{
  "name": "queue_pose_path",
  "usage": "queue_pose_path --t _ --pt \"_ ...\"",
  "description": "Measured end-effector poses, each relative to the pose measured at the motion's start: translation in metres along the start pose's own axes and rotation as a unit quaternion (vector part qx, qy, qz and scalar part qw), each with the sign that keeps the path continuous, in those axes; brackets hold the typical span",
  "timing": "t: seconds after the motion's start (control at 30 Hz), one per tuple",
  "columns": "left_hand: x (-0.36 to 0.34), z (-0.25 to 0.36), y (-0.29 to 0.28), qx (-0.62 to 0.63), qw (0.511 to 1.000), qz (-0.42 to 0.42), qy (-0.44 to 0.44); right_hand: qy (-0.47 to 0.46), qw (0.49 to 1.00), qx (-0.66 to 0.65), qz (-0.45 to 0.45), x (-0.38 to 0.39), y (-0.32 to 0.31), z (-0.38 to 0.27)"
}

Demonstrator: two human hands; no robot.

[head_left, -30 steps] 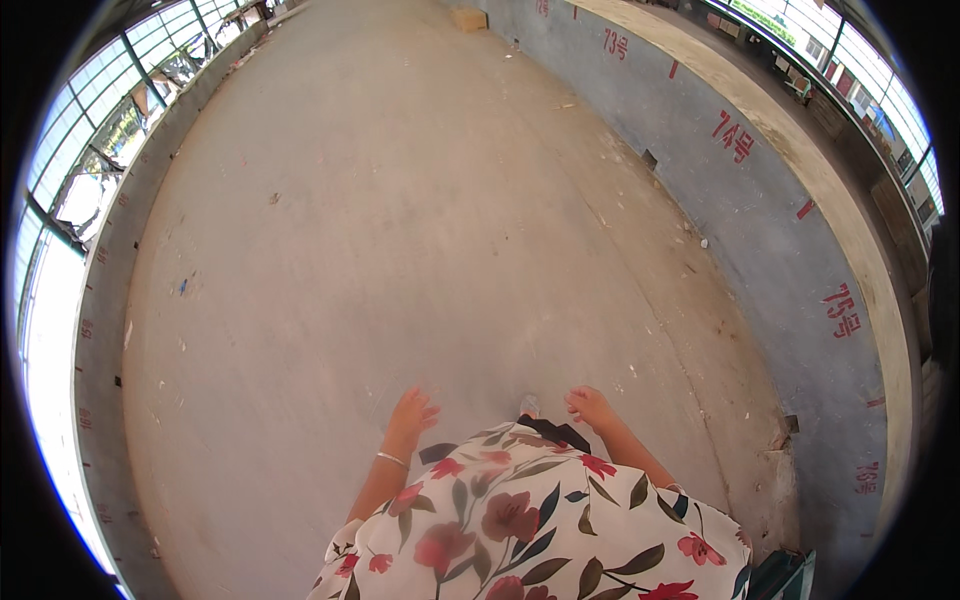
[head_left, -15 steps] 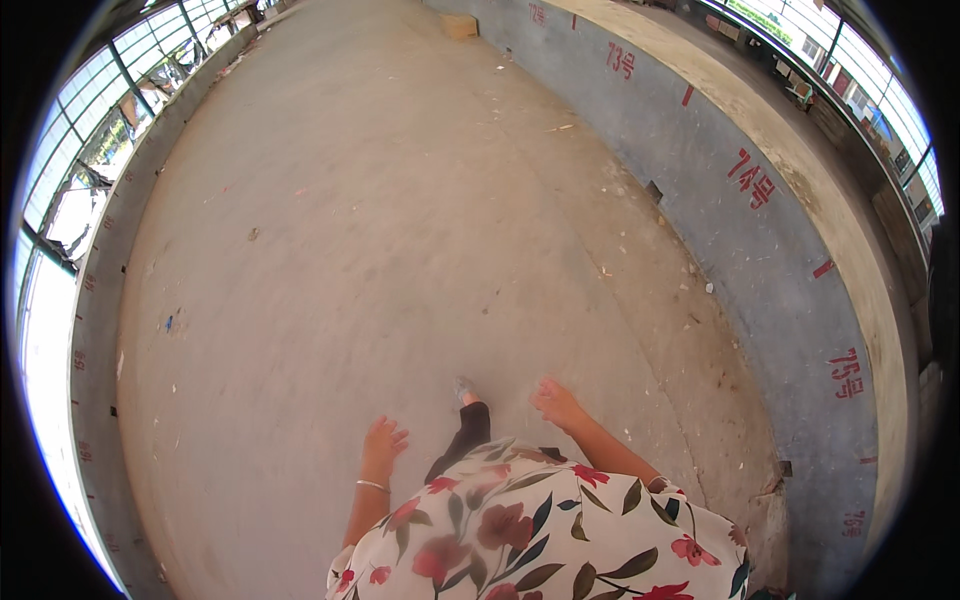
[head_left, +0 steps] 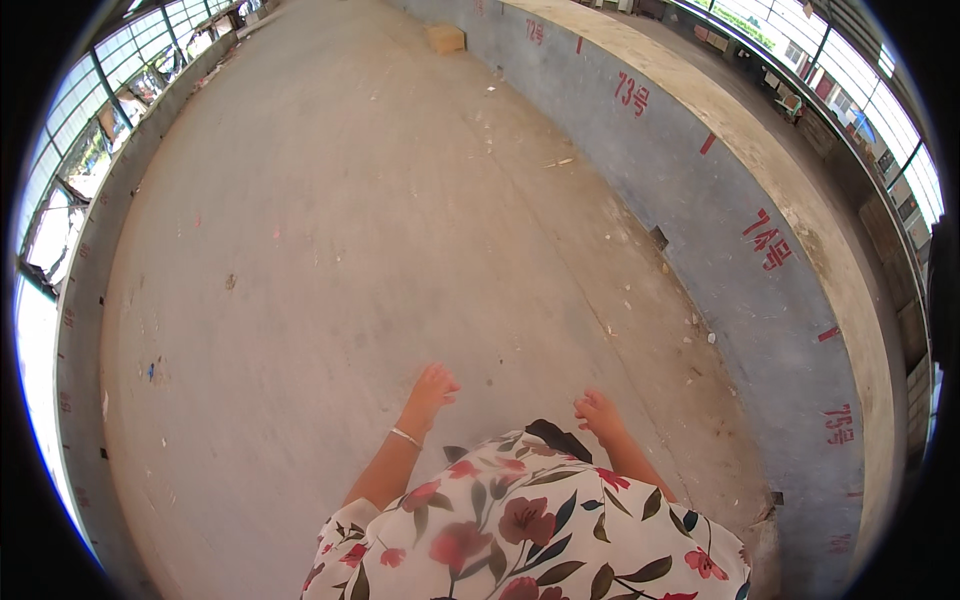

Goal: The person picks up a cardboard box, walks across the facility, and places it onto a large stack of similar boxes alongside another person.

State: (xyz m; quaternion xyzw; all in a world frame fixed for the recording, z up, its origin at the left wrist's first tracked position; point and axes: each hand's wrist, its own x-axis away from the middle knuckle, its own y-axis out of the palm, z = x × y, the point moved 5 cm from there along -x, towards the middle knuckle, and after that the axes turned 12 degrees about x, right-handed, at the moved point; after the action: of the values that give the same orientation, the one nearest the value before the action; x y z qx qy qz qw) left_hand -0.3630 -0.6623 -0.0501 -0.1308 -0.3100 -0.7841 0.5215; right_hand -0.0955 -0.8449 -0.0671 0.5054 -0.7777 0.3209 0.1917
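My left hand [head_left: 436, 388] swings low in front of my body, fingers loosely bent and apart, holding nothing, with a pale bracelet [head_left: 405, 437] on the wrist. My right hand [head_left: 597, 410] hangs to the right of it, its fingers loosely curled but apart, also empty. Both are over the dusty concrete floor [head_left: 330, 260], beside my white floral top [head_left: 525, 520]. A bit of dark trouser [head_left: 545, 433] shows past the top's hem.
A grey concrete wall [head_left: 750, 310] with red markings and a pale ledge runs along my right, a low wall [head_left: 85, 350] along my left. A tan block [head_left: 445, 38] lies far ahead by the right wall. Glazed metal framing [head_left: 75, 120] lines both sides beyond.
The wall markings and floor debris have slid downward in view as I move forward. My hands and forearms have swung; the foot and leg seen earlier are now mostly hidden under the top.
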Motion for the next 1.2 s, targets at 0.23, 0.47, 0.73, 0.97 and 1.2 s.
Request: queue_pose_path --t 0.23,0.47,0.73,0.97,1.2 --pt "-0.071 0.021 0.009 0.013 0.999 -0.023 -0.035 -0.008 0.997 0.062 -0.042 -0.097 0.011 -0.030" --pt "-0.123 0.080 -0.050 0.069 0.988 0.137 0.024 -0.069 0.990 0.089 -0.080 -0.224 0.009 -0.134" --pt "-0.183 0.123 -0.041 0.090 0.973 0.213 0.017 -0.107 0.976 0.131 -0.138 -0.321 0.020 -0.237" --pt "-0.266 0.154 -0.064 0.102 0.971 0.215 -0.019 -0.055 0.973 0.147 -0.167 -0.358 0.030 -0.265" --pt "-0.401 0.259 -0.031 0.055 0.992 0.115 0.013 0.018 0.992 0.118 -0.028 -0.410 -0.024 -0.307"
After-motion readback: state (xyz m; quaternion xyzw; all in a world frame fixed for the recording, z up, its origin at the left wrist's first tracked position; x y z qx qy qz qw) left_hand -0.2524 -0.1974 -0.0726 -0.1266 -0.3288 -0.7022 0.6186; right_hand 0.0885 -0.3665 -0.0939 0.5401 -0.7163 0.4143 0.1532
